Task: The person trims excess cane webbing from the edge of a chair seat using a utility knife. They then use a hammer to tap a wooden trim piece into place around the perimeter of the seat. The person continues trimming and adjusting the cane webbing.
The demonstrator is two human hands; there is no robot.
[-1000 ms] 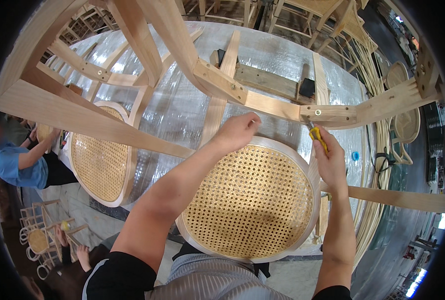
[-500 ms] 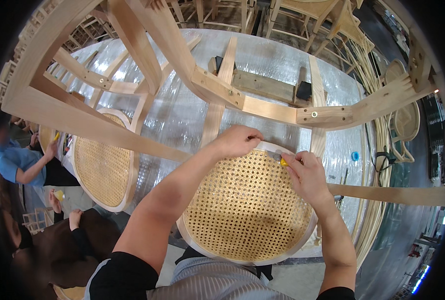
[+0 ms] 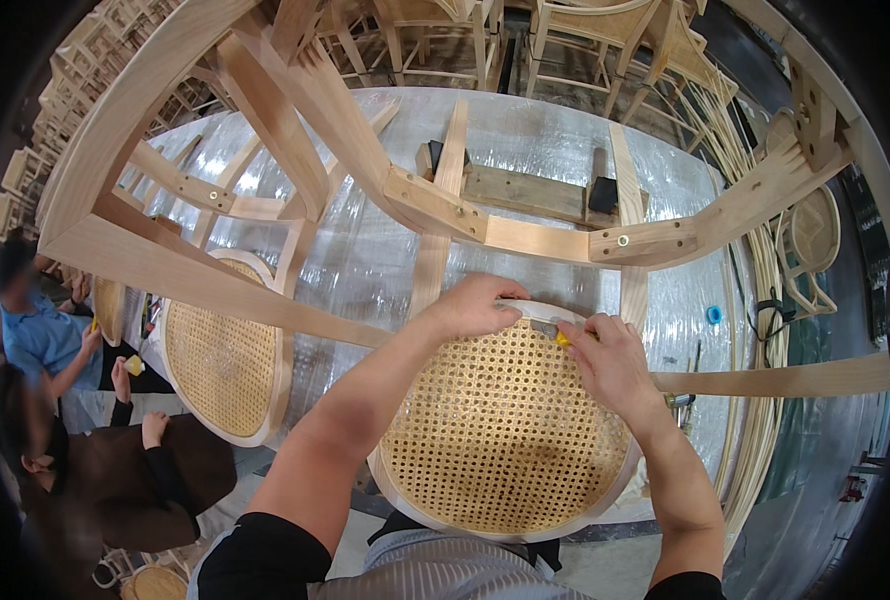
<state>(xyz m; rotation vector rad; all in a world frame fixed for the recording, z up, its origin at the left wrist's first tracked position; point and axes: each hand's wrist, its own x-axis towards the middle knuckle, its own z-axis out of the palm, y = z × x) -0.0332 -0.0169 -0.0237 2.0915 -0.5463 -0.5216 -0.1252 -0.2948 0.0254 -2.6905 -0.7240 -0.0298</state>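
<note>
Tool (image 3: 563, 339): one, in right hand (image 3: 611, 364); one seat (image 3: 505, 430) beneath.

The left arm (image 3: 350, 425) slants up from the bottom left, and the left hand (image 3: 477, 304) is bent near the middle. The right arm (image 3: 687, 485) comes from the bottom right; the right hand (image 3: 613, 358) pinches with bent fingers.

1. Furniture workshop: a bare-wood chair frame (image 3: 540, 238) and cane-woven panels (image 3: 505, 430) occupy a film-covered desk (image 3: 545, 125).
2. Pale strips (image 3: 762, 430) lie bundled along the desk's right side.
3. More bare-looking wooden chairs (image 3: 605, 28) crowd the background.
4. Two co-workers (image 3: 40, 335) are at the left, one holding a yellow object (image 3: 134, 365).
</note>
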